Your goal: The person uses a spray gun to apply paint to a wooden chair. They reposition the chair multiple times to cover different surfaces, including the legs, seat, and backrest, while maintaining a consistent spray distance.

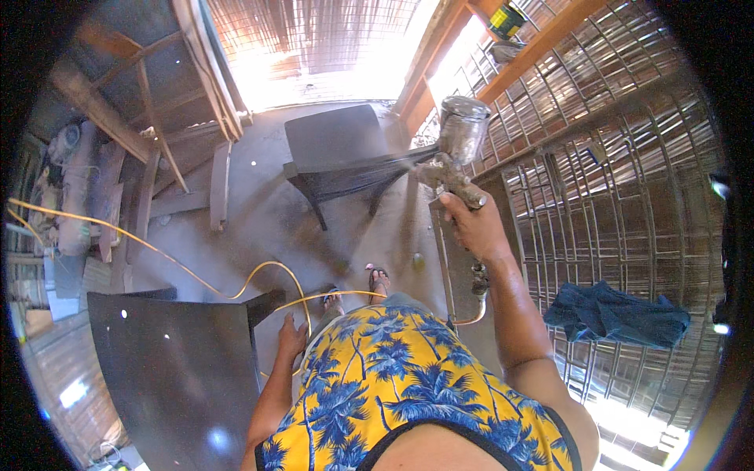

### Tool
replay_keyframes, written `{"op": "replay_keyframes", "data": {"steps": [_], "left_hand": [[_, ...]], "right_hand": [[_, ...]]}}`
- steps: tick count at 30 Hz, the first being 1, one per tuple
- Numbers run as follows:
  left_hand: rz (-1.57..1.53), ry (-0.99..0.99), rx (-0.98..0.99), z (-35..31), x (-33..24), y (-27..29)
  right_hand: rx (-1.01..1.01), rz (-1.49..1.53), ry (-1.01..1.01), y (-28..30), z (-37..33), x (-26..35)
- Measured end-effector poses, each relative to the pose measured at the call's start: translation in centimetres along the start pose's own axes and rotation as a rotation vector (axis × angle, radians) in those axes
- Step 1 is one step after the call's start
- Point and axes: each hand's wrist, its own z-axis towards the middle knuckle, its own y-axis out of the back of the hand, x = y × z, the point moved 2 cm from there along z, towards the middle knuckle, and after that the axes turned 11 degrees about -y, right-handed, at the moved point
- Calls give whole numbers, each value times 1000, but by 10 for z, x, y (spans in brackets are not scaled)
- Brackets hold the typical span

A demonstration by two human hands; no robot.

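My right hand [477, 228] is wrapped round the handle of a paint-stained spray gun [446, 174]. A metal paint cup [463, 129] sits on top of the gun, and its nozzle points left with a faint mist before it. Just beyond stands a dark chair [334, 135] with a flat backrest and splayed legs. My left hand [292, 337] hangs low at my left side, fingers loosely apart. Beside it runs a yellow air hose [255, 271], apparently not gripped. Left of that hand is a second dark piece of furniture with a broad curved panel [177, 361].
A hose fitting [479, 279] hangs below my right wrist. Along the right runs a slatted wall with a metal grid, where a dark blue cloth [616, 314] hangs. Wooden framing [212, 71] and a tank-like machine [76, 200] stand at the left. My sandalled feet [378, 279] are on the grey floor.
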Motion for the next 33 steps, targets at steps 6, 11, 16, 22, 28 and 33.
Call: {"op": "replay_keyframes", "data": {"steps": [6, 11, 16, 22, 28, 33], "left_hand": [[-35, 54, -16, -8, -5, 7], [-89, 92, -22, -21, -6, 9], [-87, 129, 15, -37, 1, 11], [-23, 148, 38, -54, 11, 17], [102, 225, 28, -82, 10, 1], [-58, 332, 1, -120, 26, -33]], "right_hand": [[129, -44, 297, -65, -25, 35], [288, -105, 383, -94, -40, 39], [37, -117, 404, -101, -43, 8], [-210, 87, 315, -56, -17, -58], [-508, 282, 216, -11, 29, -128], [-361, 418, 440, -26, 37, -151]]}}
